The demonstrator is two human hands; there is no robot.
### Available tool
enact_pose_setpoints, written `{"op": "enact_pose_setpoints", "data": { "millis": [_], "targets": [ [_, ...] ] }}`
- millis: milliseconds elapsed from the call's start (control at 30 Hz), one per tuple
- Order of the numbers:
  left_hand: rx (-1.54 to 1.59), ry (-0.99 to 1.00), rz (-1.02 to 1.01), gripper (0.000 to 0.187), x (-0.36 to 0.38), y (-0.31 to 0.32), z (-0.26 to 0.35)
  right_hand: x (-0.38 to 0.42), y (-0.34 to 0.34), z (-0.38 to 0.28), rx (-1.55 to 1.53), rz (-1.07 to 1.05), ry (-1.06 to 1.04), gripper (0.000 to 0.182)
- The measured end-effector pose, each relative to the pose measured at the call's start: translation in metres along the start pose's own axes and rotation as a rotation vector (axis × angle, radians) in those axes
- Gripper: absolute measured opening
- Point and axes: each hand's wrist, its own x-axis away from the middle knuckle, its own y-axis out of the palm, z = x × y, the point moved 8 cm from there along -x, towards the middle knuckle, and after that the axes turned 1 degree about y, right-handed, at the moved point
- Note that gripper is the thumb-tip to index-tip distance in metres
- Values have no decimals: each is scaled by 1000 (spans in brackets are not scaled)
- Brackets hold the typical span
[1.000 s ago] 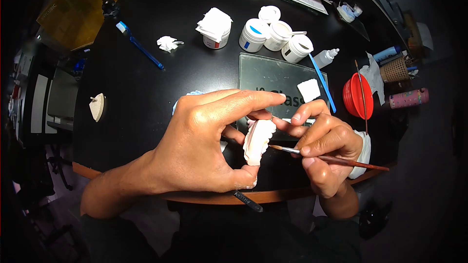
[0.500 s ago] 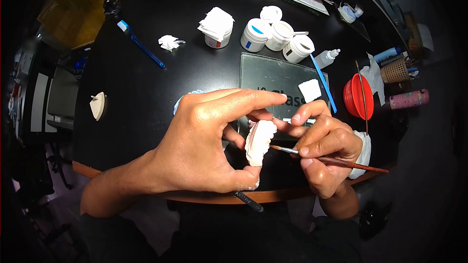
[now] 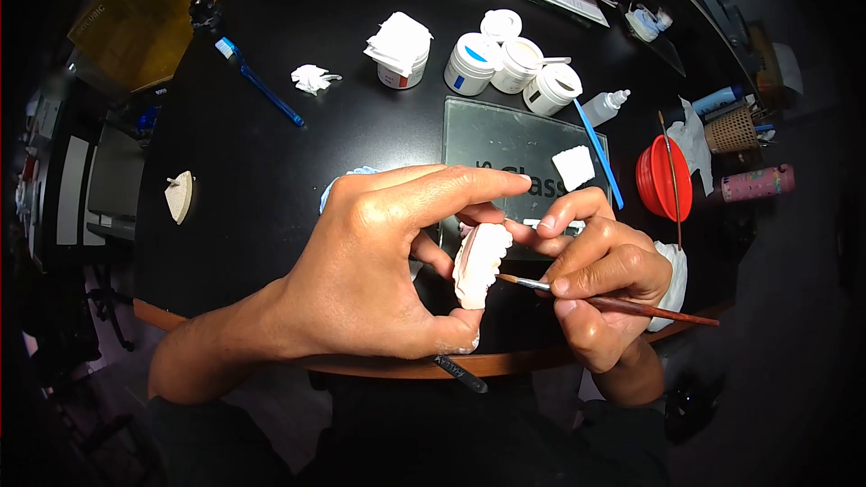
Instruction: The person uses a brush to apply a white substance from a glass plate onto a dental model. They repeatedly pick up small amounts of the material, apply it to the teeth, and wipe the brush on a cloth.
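My left hand grips a pale plaster dental cast between thumb and fingers, held upright above the table's near edge. My right hand holds a thin brown brush, its tip touching the cast's right side. My right index finger also rests near the cast's top.
On the black round table lie a glass slab with a white pad, several white jars, a dropper bottle, a red bowl, a blue toothbrush, crumpled tissue, another cast and a dark tool at the near edge.
The brush tip has dipped slightly lower along the cast's right side. My left hand and the cast have barely moved.
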Motion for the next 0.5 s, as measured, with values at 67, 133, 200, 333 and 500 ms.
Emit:
{"op": "enact_pose_setpoints", "data": {
  "millis": [67, 133, 200, 333, 500],
  "targets": [
    [-1, 2, 0, 77, 0, 0, 0, 0, 1, 0, -4, 7, -3, 16],
    [-1, 3, -2, 77, 0, 0, 1, 0, 1, 0, -8, 6, -2, 16],
    [-1, 2, -6, 77, 0, 0, 1, 1, 1, 0, -9, 9, -3, 16],
    [5, -5, -8, 78, 0, 0, 1, 0, 0, -1, 3, -14, -11, 16],
    [73, -33, -16, 78, -1, -1, -1, 4, -4, 1, -95, 30, 24, 17]
  ]
}}
